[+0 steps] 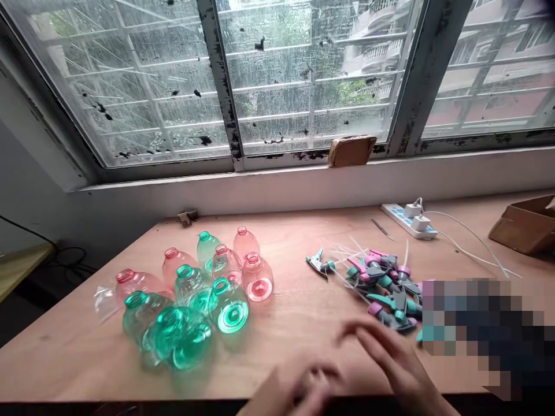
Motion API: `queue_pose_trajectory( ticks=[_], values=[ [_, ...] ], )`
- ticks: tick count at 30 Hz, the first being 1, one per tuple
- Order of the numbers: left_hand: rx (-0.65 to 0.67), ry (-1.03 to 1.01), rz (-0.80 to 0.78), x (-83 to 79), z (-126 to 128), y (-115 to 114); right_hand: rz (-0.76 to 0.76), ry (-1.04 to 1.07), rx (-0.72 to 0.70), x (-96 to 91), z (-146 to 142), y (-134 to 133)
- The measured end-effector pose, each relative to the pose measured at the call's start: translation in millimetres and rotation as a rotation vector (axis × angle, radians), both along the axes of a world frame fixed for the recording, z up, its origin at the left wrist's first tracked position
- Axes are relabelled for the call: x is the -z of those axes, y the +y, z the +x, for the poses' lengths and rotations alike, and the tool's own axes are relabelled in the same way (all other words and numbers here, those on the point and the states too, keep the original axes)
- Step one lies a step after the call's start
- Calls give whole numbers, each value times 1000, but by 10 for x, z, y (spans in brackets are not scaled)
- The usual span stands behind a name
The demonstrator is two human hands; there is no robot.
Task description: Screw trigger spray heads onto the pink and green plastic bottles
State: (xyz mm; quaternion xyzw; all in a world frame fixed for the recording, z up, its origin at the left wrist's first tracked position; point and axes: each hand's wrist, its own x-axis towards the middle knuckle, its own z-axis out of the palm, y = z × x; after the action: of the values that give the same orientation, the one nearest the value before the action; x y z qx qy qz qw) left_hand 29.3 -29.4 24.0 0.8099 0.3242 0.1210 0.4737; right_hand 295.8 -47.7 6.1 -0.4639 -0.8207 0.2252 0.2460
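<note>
Your right hand [389, 357] curves open, empty; left hand [318, 389] too blurred to tell. Sideways brushing could scatter spray heads [385, 281].

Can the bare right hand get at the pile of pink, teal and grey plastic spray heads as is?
Likely yes: the right hand appears just in front of the pile of spray heads, and nothing visible blocks the way.
</note>
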Motion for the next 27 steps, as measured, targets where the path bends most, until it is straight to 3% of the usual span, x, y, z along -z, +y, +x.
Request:
queue_pose_trajectory(
  ticks=[2, 3, 7, 14, 21, 23, 27],
  values=[
    [-192, 32, 244, -61, 25, 121, 133, 69, 227, -2, 5, 131],
    [-250, 64, 368, -74, 40, 173, 224, 66, 261, 6, 0, 181],
    [-200, 197, 603, -32, 85, 267, 334, -126, 159, 28, -35, 247],
    [-180, 338, 749, -23, 59, 255, 308, -175, 124, -10, -56, 208],
    [-148, 308, 852, -58, 54, 251, 308, -159, 150, 23, -55, 223],
    [-253, 144, 967, -69, 38, 238, 292, -161, 146, 15, -54, 222],
    [-774, -359, 1236, -85, -23, 209, 270, -158, 146, -9, -54, 218]
  ],
)
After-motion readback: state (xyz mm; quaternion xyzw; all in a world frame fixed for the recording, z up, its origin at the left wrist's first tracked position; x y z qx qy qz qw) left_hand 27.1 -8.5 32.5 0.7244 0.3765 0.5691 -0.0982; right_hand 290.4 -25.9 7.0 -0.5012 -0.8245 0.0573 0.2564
